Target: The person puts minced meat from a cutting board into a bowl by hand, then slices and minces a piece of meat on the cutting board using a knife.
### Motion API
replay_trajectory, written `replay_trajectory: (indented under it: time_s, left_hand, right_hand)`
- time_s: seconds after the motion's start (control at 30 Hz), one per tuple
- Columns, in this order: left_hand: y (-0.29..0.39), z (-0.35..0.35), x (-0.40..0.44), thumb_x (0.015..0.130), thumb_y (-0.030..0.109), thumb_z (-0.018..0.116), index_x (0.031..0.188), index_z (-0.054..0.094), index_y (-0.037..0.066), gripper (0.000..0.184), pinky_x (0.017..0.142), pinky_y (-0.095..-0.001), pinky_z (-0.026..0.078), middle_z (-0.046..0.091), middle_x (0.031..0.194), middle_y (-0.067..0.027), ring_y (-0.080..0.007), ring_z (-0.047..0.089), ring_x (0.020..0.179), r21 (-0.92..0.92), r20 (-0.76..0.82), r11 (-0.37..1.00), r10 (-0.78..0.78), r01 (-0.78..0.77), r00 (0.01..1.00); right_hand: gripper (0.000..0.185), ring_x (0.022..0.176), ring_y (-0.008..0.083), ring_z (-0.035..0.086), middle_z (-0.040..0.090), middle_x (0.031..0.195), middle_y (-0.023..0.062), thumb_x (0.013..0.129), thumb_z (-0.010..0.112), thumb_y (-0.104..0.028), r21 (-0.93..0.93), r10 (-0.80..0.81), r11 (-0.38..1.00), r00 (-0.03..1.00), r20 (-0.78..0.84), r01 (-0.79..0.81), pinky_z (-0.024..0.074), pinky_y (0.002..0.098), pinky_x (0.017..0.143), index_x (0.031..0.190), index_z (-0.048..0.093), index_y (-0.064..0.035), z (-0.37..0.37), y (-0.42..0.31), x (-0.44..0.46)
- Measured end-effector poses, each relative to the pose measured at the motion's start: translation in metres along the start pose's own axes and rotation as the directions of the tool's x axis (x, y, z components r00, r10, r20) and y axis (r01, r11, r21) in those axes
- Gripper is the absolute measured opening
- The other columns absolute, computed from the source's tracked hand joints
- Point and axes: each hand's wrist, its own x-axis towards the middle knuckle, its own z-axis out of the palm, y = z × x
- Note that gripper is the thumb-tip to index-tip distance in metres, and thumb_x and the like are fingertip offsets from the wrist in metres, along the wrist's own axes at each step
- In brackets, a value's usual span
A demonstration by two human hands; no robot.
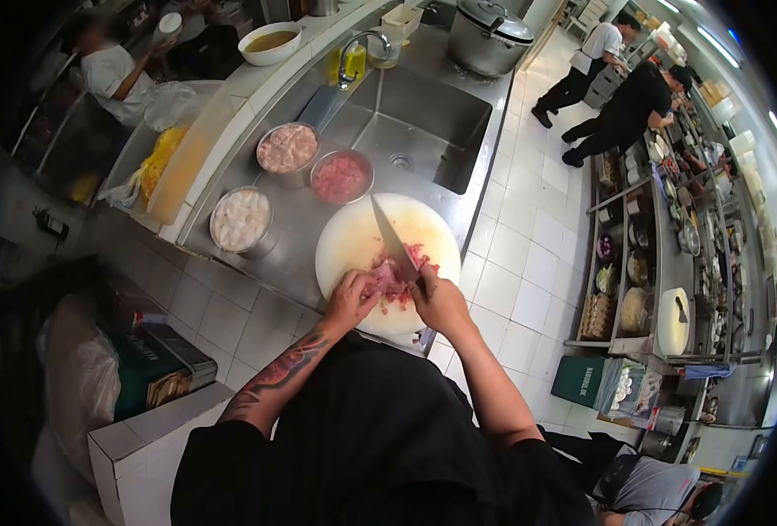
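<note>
A round white cutting board [340, 241] lies on the steel counter, with red meat [390, 279] in pieces near its middle. My right hand [441, 302] is closed round the handle of a large knife [391, 235], whose blade lies over the meat and points away from me. My left hand [351, 298] has its fingers curled on the meat, at the left of the blade. Beyond the board stand a bowl of red meat [342, 178], a container of paler meat [288, 147] and a container of whitish pieces [241, 219].
A sink [432, 131] with a tap [346, 66] lies behind the board. A large pot [491, 39] and a soup bowl [270, 42] stand farther back. Persons work at the right shelves, at the upper left and at the lower right.
</note>
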Motion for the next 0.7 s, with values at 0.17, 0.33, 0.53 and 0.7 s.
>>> replay_trajectory:
  time_s: [0.17,0.33,0.53,0.7]
  left_hand:
    - [-0.002,0.003,0.0,0.09,0.009,0.082,0.111,0.066,0.003,0.028,0.078,-0.0388,0.062,0.064,0.114,-0.0132,-0.0304,0.071,0.095,-0.01,-0.099,0.997,0.071,-0.072,0.993]
    - [-0.005,0.003,0.004,0.09,0.009,0.083,0.109,0.065,0.003,0.027,0.08,-0.0393,0.061,0.065,0.113,-0.013,-0.0315,0.07,0.097,-0.111,-0.068,0.994,0.011,-0.018,0.998]
    - [-0.013,0.01,-0.003,0.088,0.007,0.083,0.107,0.065,0.003,0.026,0.08,-0.0395,0.06,0.066,0.112,-0.0129,-0.0323,0.07,0.098,-0.037,-0.102,0.998,0.053,-0.057,0.993]
    - [-0.004,0.001,0.004,0.087,0.008,0.084,0.106,0.065,0.003,0.027,0.084,-0.0425,0.059,0.066,0.111,-0.014,-0.0346,0.069,0.101,-0.134,-0.044,0.991,-0.038,0.032,0.998]
  right_hand:
    - [0.029,0.072,0.0517,0.071,0.073,0.083,0.0286,0.105,0.063,-0.02,0.225,0.029,0.974,0.957,-0.289,0.038,0.0535,0.0606,0.064,0.126,0.051,-0.0037,-0.018,-0.054,-0.018]
    - [0.033,0.077,0.0517,0.071,0.074,0.084,0.0268,0.103,0.065,-0.027,-0.062,0.086,0.995,0.994,0.065,-0.082,0.0557,0.0621,0.071,0.123,0.052,-0.0034,0.048,0.022,0.001]
    - [0.025,0.074,0.0505,0.07,0.074,0.085,0.0267,0.103,0.065,-0.019,0.181,0.042,0.983,0.969,-0.245,0.003,0.0542,0.0617,0.066,0.118,0.051,-0.0041,-0.002,-0.059,-0.02]
    - [0.026,0.073,0.0501,0.071,0.073,0.085,0.0275,0.103,0.064,-0.024,-0.115,0.078,0.991,0.994,0.072,-0.07,0.0552,0.0607,0.064,0.116,0.05,-0.0053,0.048,0.012,-0.004]
